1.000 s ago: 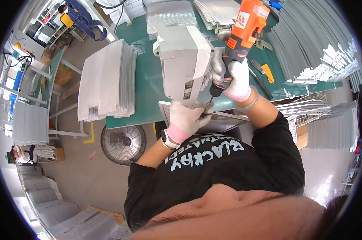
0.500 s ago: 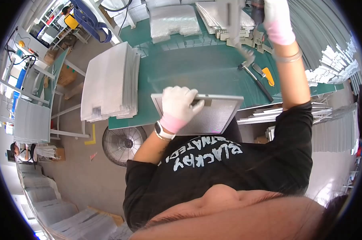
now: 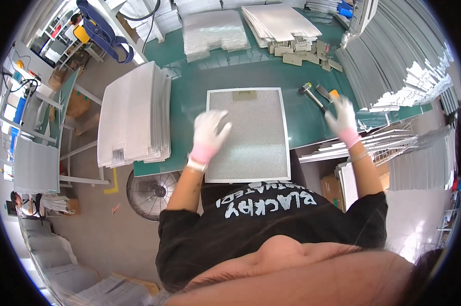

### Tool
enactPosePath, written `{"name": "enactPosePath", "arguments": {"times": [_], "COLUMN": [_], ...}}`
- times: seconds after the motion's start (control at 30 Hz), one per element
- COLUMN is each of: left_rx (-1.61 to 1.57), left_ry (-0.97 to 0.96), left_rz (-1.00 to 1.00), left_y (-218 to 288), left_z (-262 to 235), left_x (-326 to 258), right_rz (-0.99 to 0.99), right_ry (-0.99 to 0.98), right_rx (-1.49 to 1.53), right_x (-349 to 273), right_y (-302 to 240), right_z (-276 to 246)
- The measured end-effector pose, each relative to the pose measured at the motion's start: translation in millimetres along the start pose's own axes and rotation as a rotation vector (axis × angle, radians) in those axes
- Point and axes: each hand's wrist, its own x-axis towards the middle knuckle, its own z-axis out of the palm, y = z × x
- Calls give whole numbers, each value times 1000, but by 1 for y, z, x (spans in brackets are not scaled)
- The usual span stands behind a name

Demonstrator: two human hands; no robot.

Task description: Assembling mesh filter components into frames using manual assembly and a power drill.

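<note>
A framed mesh panel lies flat at the front edge of the green table, a small beige plate at its far edge. My left hand, in a white glove with a pink cuff, is over the panel's left side, fingers spread. Whether it touches the mesh I cannot tell. My right hand, gloved alike, reaches to the right with thumb and fingers apart, at the end of a hammer. An orange-handled tool is partly hidden behind its fingers.
Mesh sheets are stacked on the left and at the back. Several beige plates lie by another sheet pile. Tall stacked frames line the right side. A floor fan stands left of the table, below its edge.
The panel went from tilted in my left hand to flat on the table. My left hand let go of it. My right hand came down from a dark tool at the top to the hammer.
</note>
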Motion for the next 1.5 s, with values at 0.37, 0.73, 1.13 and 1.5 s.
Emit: {"name": "enactPosePath", "arguments": {"times": [0.37, 0.73, 1.13, 1.5], "left_rx": [-206, -881, -1171, -782], "left_ry": [265, 556, 136, 588], "left_rz": [-633, -1250, -1180, -522], "left_y": [26, 34, 45, 38], "left_z": [-25, -9, -9, 0], "left_x": [-180, -236, -204, -103], "right_rz": [-272, -227, -177, 246], "right_ry": [-215, -548, -474, -90], "right_rx": [680, 455, 514, 547], "right_x": [42, 71, 66, -15], "right_y": [-98, -219, -177, -45], "right_z": [80, 112, 103, 65]}}
